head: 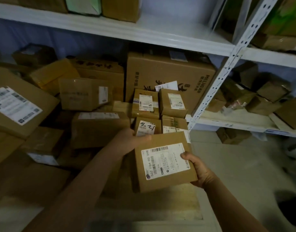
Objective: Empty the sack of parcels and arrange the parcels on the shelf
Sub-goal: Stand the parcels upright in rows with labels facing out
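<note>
I see white metal shelving [231,67] crowded with cardboard boxes above a grey floor [236,164]; my left hand [132,141] and right hand [199,169] clamp a flat labelled parcel [164,163] by opposite edges before the lower shelf

The parcel [164,162] being gripped between both hands is showing plain brown cardboard, with a white label [166,160] printed in black barcodes and digits. Just beyond the grip, a brown box [148,125] is wearing a white sticker with black handwriting. Farther behind it, a large brown carton [169,76] is carrying black printed characters. The shelf post [227,67] right of the grip is showing white with dark holes.
</note>
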Available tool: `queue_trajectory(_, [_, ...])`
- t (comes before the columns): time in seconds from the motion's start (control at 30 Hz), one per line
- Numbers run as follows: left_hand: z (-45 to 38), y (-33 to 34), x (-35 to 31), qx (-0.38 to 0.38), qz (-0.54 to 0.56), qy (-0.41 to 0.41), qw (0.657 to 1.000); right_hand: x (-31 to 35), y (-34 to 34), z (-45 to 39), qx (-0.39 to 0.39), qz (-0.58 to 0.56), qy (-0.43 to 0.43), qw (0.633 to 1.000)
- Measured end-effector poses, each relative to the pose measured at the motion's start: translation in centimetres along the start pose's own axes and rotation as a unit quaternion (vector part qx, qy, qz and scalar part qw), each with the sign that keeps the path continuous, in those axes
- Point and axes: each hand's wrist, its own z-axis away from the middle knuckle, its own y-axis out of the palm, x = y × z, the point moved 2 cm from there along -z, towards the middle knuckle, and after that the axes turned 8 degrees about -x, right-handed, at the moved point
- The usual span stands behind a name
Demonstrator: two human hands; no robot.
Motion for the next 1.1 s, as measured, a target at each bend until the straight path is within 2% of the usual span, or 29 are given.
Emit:
queue_trajectory(0.1, [-0.5, 4.1, 1.7, 0.015, -0.008, -0.073, 0.997, -1.1, -2.7, 0.6, -0.004, 0.013, 0.031, 0.999])
queue_trajectory(0.27, [-1.1, 8.4, 6.0, 0.124, -0.052, -0.191, 0.972, -2.8, -6.0, 1.8, -0.035, 0.07, 0.094, 0.993])
queue_trajectory(0.4, [-1.3, 10.5, 8.8, 0.125, -0.076, -0.249, 0.957, -4.5, -7.6, 1.4, -0.084, 0.154, 0.157, 0.972])
queue_trajectory(0.6, [-2.4, 13.1, 10.5, 0.057, -0.041, -0.226, 0.972, -4.9, -8.6, -0.3, -0.175, 0.269, 0.168, 0.932])
queue_trajectory(0.8, [-2.8, 14.4, 10.7, 0.002, 0.011, -0.184, 0.983, -4.5, -8.9, -1.2, -0.192, 0.283, 0.149, 0.928])
queue_trajectory(1.0, [-3.0, 14.6, 10.7, -0.033, 0.011, -0.165, 0.986, -3.8, -9.4, -2.4, -0.203, 0.318, 0.141, 0.915])
queue_trajectory(1.1, [-2.7, 14.3, 10.6, -0.055, -0.003, -0.137, 0.989, -3.7, -10.0, -3.1, -0.273, 0.323, 0.115, 0.899])
